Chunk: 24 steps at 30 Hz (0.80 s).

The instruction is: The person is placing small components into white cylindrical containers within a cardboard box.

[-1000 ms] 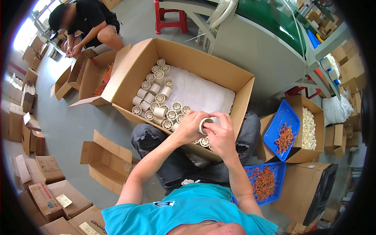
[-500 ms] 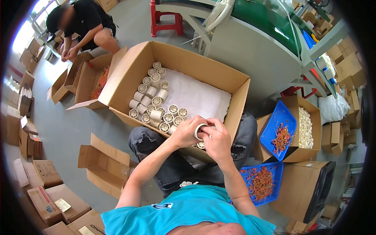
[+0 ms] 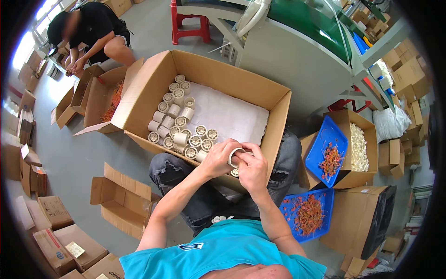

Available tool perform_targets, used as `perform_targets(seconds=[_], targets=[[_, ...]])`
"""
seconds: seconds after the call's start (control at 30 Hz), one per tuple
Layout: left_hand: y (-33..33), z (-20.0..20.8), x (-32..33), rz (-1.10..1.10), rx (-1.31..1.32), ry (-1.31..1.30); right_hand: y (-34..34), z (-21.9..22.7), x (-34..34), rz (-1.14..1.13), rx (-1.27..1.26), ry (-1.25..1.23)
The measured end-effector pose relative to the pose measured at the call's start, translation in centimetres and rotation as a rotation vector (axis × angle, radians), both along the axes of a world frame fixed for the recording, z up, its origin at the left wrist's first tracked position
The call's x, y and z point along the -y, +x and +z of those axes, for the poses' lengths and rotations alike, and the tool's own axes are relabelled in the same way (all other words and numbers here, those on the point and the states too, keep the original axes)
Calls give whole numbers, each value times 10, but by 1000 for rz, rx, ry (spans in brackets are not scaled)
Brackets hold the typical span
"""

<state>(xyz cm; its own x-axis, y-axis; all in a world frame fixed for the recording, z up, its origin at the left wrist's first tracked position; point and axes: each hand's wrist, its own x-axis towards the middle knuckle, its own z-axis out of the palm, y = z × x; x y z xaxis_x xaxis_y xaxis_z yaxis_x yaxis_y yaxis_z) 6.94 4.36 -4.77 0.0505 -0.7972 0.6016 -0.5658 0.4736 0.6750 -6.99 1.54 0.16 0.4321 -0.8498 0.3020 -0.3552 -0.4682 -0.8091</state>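
Over the near edge of a large cardboard box (image 3: 232,79), my left hand (image 3: 217,161) grips a cream plastic cylinder (image 3: 231,159) with its open end turned up. My right hand (image 3: 253,171) is against it, its fingers bent together into the opening. Those fingertips are partly hidden, so whatever they pinch cannot be made out. Inside the box, several similar cylinders (image 3: 180,121) with spoked ends are clustered on the left, some upright and some on their sides. A white sheet (image 3: 227,109) lines the bottom to their right.
Blue trays (image 3: 331,135) of small orange-red parts stand at right, beside a box of cream pieces (image 3: 358,153). An opened carton (image 3: 121,204) lies at left. Ahead are a grey-green machine (image 3: 297,69) and a red stool (image 3: 191,32). Another person (image 3: 95,32) crouches at far left.
My view has shifted slightly, moving the whole scene a little left. The cylinder stays in my left hand, while my right fingers have shifted a little at its opening.
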Motion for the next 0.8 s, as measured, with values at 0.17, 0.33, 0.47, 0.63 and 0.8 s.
perform_targets(seconds=[0.17,0.33,0.47,0.63,0.8], targets=[[2,-4,0,-53,30,53,-2,-5,1,8,-55,-174],[2,-7,-1,-42,40,56,0,-8,-1,0,-26,-92],[4,-5,-1,-35,36,3,3,-10,-3,-20,43,14],[2,-6,3,-21,30,-29,1,-6,3,-16,2,-54],[2,7,18,-20,-30,110,-26,22,19,63,137,186]])
